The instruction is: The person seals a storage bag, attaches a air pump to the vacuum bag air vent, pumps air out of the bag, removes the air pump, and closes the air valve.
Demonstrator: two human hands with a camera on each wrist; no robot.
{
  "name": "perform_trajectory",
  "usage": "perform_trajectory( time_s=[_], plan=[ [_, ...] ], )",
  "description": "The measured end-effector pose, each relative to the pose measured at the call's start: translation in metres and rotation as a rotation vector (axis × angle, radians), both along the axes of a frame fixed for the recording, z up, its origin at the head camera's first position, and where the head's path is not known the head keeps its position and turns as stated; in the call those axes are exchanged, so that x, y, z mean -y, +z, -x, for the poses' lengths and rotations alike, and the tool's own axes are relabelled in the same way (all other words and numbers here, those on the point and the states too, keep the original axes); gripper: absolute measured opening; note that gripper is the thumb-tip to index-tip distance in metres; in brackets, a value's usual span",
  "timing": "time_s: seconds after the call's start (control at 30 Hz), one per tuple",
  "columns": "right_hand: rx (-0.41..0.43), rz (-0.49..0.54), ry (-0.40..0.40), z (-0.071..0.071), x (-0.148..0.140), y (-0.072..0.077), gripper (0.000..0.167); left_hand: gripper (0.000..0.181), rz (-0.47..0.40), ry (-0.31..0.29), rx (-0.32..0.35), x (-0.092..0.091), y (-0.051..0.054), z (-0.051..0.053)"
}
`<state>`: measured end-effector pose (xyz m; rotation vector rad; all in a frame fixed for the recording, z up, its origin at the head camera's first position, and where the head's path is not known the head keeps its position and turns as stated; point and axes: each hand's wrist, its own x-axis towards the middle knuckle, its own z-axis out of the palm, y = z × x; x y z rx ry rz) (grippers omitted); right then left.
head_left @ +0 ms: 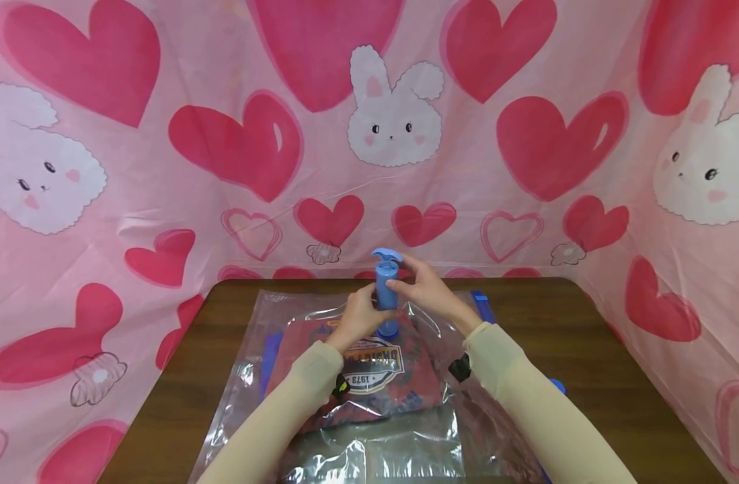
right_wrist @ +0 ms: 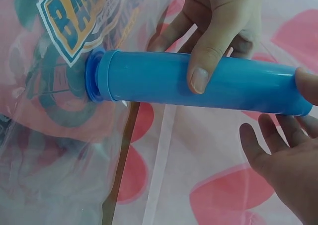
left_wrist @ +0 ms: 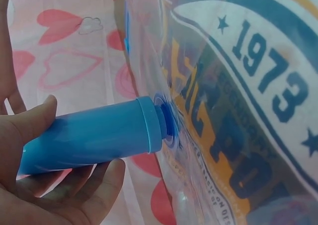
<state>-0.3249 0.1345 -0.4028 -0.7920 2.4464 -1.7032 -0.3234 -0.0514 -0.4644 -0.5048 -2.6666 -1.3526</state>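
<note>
A blue hand pump (head_left: 386, 277) stands upright on the round blue valve (right_wrist: 92, 76) of a clear plastic storage bag (head_left: 339, 464). My left hand (head_left: 361, 314) holds the middle of its barrel between thumb and fingers. Higher up, my right hand (head_left: 426, 288) grips the barrel's top end, just below the curved handle (head_left: 386, 254); its thumb lies across the near side. Inside the bag lies a folded red garment (head_left: 414, 386) with a printed badge reading 1973. In the left wrist view the pump's collar (left_wrist: 149, 124) meets the valve, which sits against the film.
The bag spreads over a brown wooden table (head_left: 181, 390). A blue strip (head_left: 483, 306) shows at the bag's back right, and a small blue piece (head_left: 557, 385) lies beside my right sleeve. Pink cloth (head_left: 405, 188) with hearts and rabbits hangs around the table.
</note>
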Motion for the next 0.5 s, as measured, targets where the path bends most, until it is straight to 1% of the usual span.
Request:
perform_trajectory(
  time_s=[0.1, 0.23, 0.33, 0.43, 0.5],
  plan=[
    [-0.032, -0.032, -0.024, 0.0001, 0.0021, 0.0003, 0.065, 0.054, 0.004, -0.002, -0.005, 0.0003, -0.0001, -0.0001],
    [-0.053, -0.068, -0.067, 0.0, 0.0051, 0.0007, 0.064, 0.054, 0.0, -0.01, -0.016, 0.0, -0.0007, -0.0002],
    [-0.065, -0.073, -0.098, 0.0003, 0.0069, -0.0001, 0.06, 0.053, -0.004, -0.012, -0.019, -0.0002, -0.0012, -0.0005],
    [-0.075, -0.065, -0.112, 0.002, 0.0071, -0.0028, 0.056, 0.054, -0.003, -0.013, -0.015, -0.0002, -0.001, -0.0008],
    [-0.073, -0.059, -0.111, 0.0033, 0.0059, -0.0038, 0.061, 0.055, 0.004, -0.019, -0.017, -0.0002, -0.0003, -0.0008]
  ],
)
